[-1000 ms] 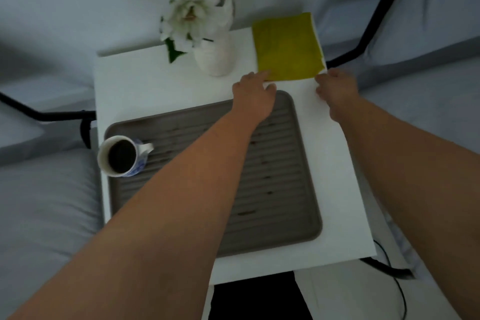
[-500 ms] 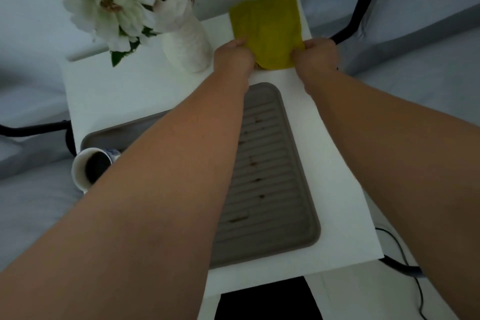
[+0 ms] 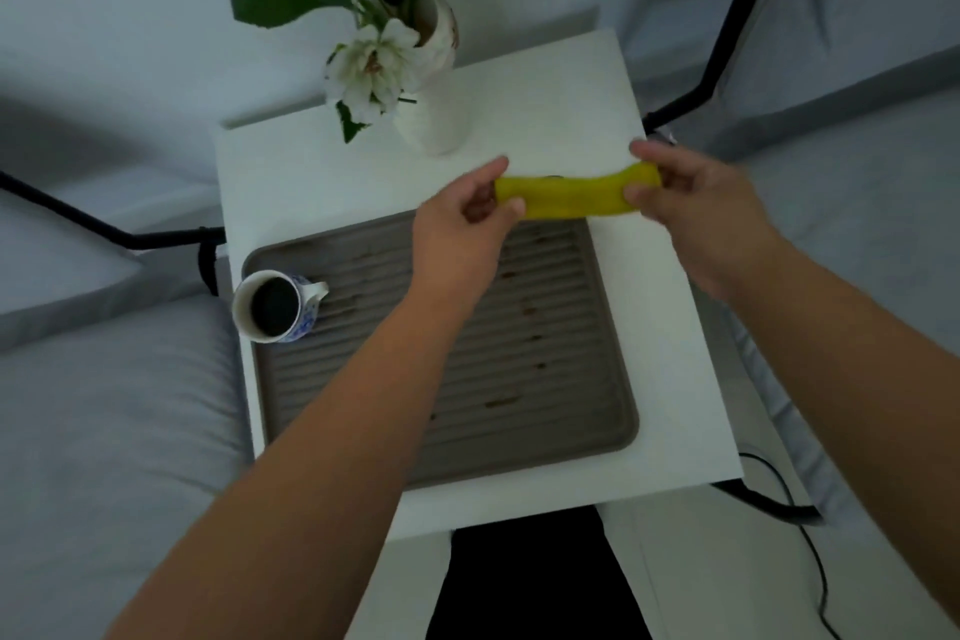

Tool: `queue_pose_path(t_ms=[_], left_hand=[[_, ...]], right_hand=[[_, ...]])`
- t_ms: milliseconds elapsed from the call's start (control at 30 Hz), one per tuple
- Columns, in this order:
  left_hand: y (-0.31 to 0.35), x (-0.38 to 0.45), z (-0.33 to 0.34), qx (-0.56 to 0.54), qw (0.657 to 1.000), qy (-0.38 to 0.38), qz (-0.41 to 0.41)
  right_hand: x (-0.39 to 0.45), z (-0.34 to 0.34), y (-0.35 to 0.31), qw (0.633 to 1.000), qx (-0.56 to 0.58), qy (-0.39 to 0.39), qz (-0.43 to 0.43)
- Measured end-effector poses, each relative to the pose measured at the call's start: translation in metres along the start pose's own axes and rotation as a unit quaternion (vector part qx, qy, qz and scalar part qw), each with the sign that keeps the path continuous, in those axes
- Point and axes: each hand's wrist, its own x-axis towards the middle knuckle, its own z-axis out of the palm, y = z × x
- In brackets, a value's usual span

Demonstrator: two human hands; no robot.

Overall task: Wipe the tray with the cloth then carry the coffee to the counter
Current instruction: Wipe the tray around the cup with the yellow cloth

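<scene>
Since the earlier frame I had lifted the cloth (image 3: pixel 574 197) off the table (image 3: pixel 311 182); my left hand (image 3: pixel 467 224) and right hand (image 3: pixel 696 208) pinched its ends above the stained tray (image 3: pixel 597 327). The coffee cup (image 3: pixel 274 307) sat on the tray's left edge.

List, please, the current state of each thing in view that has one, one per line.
Cloth: lifted off the table, stretched between both hands.
Left hand: pinching one end of the cloth.
Right hand: pinching the other end.
Tray: flat on the table, brown stains, unwiped.
Cup: upright on the tray's left edge, holding coffee.
Vase: upright, holding flowers.
</scene>
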Motion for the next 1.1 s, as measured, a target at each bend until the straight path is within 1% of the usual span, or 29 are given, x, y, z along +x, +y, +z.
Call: queue_pose_path(t_ms=[67, 133, 233, 300, 367, 433, 500, 567, 600, 633, 667, 700, 733, 800, 867, 900, 967, 1000, 1033, 1100], left_hand=[[-0.010, -0.035, -0.018, 0.067, 0.998, -0.002, 0.013], [-0.023, -0.068, -0.035, 0.132, 0.991, 0.010, 0.031], [-0.040, -0.110, -0.052, 0.191, 0.981, 0.019, 0.030], [-0.048, -0.132, -0.061, 0.211, 0.977, 0.029, 0.020], [-0.053, -0.147, -0.068, 0.215, 0.976, 0.032, 0.012], [-0.057, -0.154, -0.073, 0.190, 0.981, 0.019, -0.020], [-0.063, -0.152, -0.076, 0.160, 0.986, 0.004, -0.053], [-0.071, -0.141, -0.076, 0.170, 0.984, -0.007, -0.059], [-0.076, -0.133, -0.075, 0.184, 0.981, -0.009, -0.054], [-0.081, -0.125, -0.075, 0.198, 0.979, -0.009, -0.045], [-0.086, -0.117, -0.075, 0.213, 0.977, -0.007, -0.031], [-0.090, -0.110, -0.076, 0.232, 0.973, -0.009, -0.009], [-0.095, -0.104, -0.077, 0.255, 0.967, -0.014, 0.018], [-0.109, -0.099, -0.080, 0.312, 0.946, -0.042, 0.077], [-0.126, -0.104, -0.081, 0.373, 0.915, -0.081, 0.127], [-0.136, -0.109, -0.080, 0.409, 0.895, -0.097, 0.151], [-0.153, -0.123, -0.078, 0.465, 0.859, -0.116, 0.179], [-0.158, -0.130, -0.078, 0.474, 0.854, -0.111, 0.183], [-0.163, -0.136, -0.079, 0.471, 0.858, -0.095, 0.182], [-0.170, -0.148, -0.084, 0.453, 0.876, -0.042, 0.163]], right_hand=[[-0.035, 0.004, 0.002, 0.999, -0.046, -0.002, -0.002], [-0.064, 0.009, 0.010, 0.998, -0.065, -0.013, 0.006], [-0.097, 0.019, 0.030, 0.994, -0.105, -0.028, 0.019], [-0.115, 0.026, 0.042, 0.992, -0.115, -0.034, 0.029], [-0.128, 0.032, 0.051, 0.994, -0.097, -0.030, 0.047], [-0.137, 0.037, 0.059, 0.995, -0.062, -0.023, 0.071], [-0.138, 0.042, 0.068, 0.994, -0.052, -0.011, 0.099], [-0.130, 0.048, 0.079, 0.990, -0.071, 0.003, 0.118], [-0.124, 0.052, 0.084, 0.989, -0.096, 0.010, 0.115], [-0.119, 0.055, 0.090, 0.984, -0.149, 0.016, 0.092], [-0.113, 0.059, 0.096, 0.972, -0.230, 0.019, 0.050], [-0.108, 0.062, 0.101, 0.946, -0.323, 0.019, 0.001], [-0.105, 0.063, 0.106, 0.913, -0.404, 0.019, -0.056], [-0.101, 0.062, 0.120, 0.847, -0.510, 0.013, -0.151], [-0.102, 0.060, 0.133, 0.799, -0.569, 0.025, -0.193], [-0.105, 0.060, 0.139, 0.784, -0.588, 0.032, -0.197], [-0.111, 0.062, 0.147, 0.770, -0.603, 0.021, -0.208], [-0.114, 0.063, 0.150, 0.764, -0.606, 0.000, -0.220], [-0.116, 0.066, 0.152, 0.753, -0.612, -0.032, -0.239], [-0.112, 0.072, 0.159, 0.715, -0.634, -0.104, -0.275]])
